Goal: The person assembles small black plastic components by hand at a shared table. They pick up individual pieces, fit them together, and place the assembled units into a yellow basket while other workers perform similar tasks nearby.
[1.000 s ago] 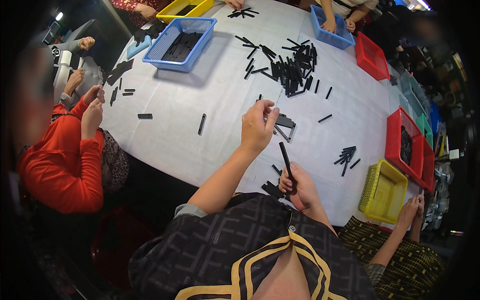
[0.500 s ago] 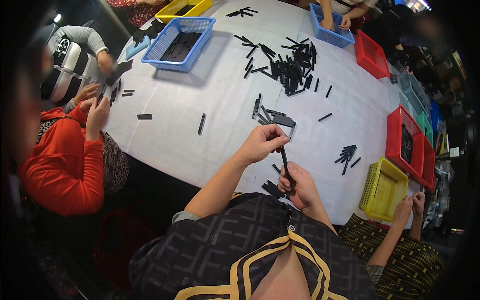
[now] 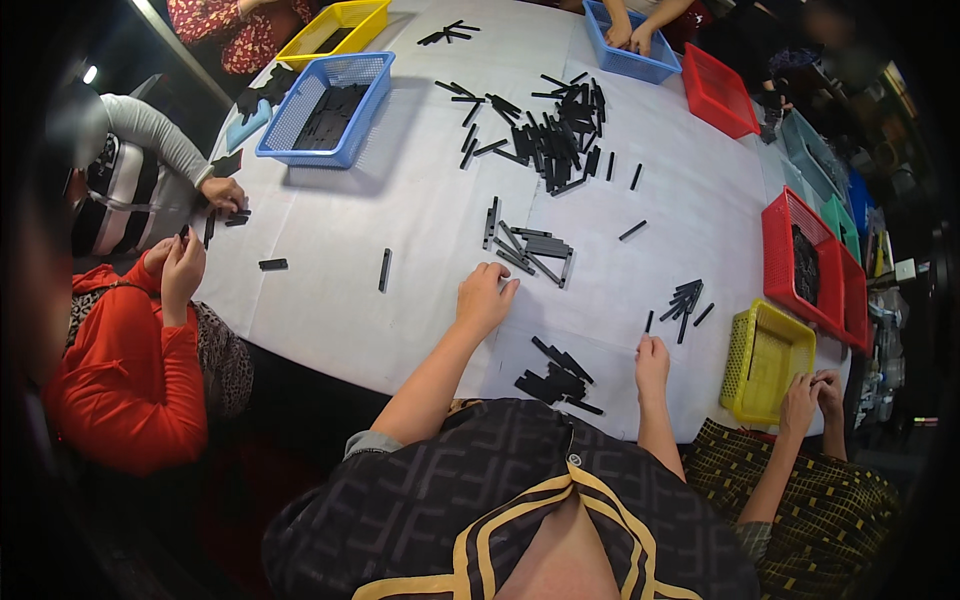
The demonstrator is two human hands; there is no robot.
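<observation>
My left hand (image 3: pixel 485 300) rests on the white table (image 3: pixel 400 200) with nothing in it, fingers loosely apart. Just ahead of it lies a loose cluster of black strips (image 3: pixel 530 245). My right hand (image 3: pixel 652 360) lies on the table near the front edge, fingers curled together, with no strip visible in it. A short black strip (image 3: pixel 648 321) sits right at its fingertips. Between my two hands is a small pile of black strips (image 3: pixel 556 376).
A large heap of black strips (image 3: pixel 560 130) lies mid-table and a small bunch (image 3: pixel 685 300) to the right. A blue basket (image 3: pixel 325 110) is far left, red baskets (image 3: pixel 800 260) and a yellow basket (image 3: pixel 765 360) right. Other people sit left (image 3: pixel 130 380) and right (image 3: pixel 810 395).
My right hand held a long black strip upright; it no longer does and now lies on the table. My left hand came down from the air onto the table.
</observation>
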